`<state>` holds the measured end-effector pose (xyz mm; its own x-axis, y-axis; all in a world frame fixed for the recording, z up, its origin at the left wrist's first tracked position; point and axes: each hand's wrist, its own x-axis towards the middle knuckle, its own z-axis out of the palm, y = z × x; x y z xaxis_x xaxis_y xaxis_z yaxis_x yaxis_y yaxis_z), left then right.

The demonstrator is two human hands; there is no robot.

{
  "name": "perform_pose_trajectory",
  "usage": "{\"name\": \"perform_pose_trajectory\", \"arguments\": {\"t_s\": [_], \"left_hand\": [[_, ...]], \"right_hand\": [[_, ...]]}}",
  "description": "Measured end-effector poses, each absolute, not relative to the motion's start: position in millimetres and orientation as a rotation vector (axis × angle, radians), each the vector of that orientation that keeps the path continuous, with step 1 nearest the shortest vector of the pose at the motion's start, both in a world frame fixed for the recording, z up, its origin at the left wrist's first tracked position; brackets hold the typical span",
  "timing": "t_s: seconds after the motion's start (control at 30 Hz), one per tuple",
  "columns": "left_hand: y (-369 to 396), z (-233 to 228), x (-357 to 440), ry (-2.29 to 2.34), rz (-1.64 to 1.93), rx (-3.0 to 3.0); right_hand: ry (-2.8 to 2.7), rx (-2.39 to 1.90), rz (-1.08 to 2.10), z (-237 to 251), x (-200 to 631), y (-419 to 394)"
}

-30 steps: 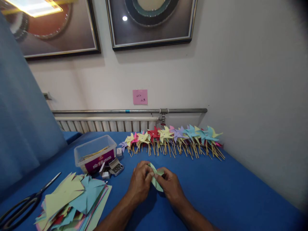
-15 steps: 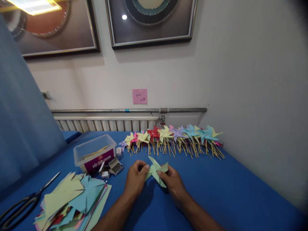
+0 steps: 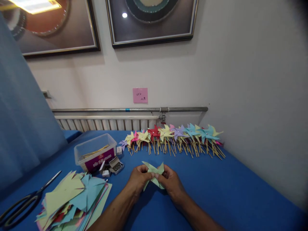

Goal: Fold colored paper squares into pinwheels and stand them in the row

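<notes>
Between my two hands is a pale green paper pinwheel [image 3: 155, 170], its corners folded toward the middle. My left hand [image 3: 139, 178] pinches it from the left, the thumb pressed near its centre. From the right, my right hand [image 3: 171, 181] grips it too, with the thumb tip almost touching the left one. The fingers behind the paper are hidden. To the left lies a pile of cut paper sheets [image 3: 64, 192] in green, blue and other colours. A small open box of metal pins [image 3: 117, 166] stands beyond my left hand.
A clear plastic tub [image 3: 95, 154] holds thin sticks. Black-handled scissors [image 3: 31, 199] lie at the far left. Finished pinwheels [image 3: 166, 133] on sticks line the back of the blue table [image 3: 231, 192], before a radiator [image 3: 108, 123] and a pipe.
Both thumbs have come together at the pinwheel's centre. My left hand has shifted right and slightly down, and the paper has turned a little between the hands.
</notes>
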<state>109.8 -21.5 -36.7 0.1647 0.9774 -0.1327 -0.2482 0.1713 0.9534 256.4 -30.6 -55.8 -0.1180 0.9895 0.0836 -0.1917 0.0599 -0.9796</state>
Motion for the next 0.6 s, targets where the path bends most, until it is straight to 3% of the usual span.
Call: {"name": "perform_pose_trajectory", "arguments": {"t_s": [0.6], "left_hand": [[-15, -48, 111, 1.101, 1.194, 1.114]], "right_hand": [[-1.237, -0.97, 1.267, -63, 256, -29]]}}
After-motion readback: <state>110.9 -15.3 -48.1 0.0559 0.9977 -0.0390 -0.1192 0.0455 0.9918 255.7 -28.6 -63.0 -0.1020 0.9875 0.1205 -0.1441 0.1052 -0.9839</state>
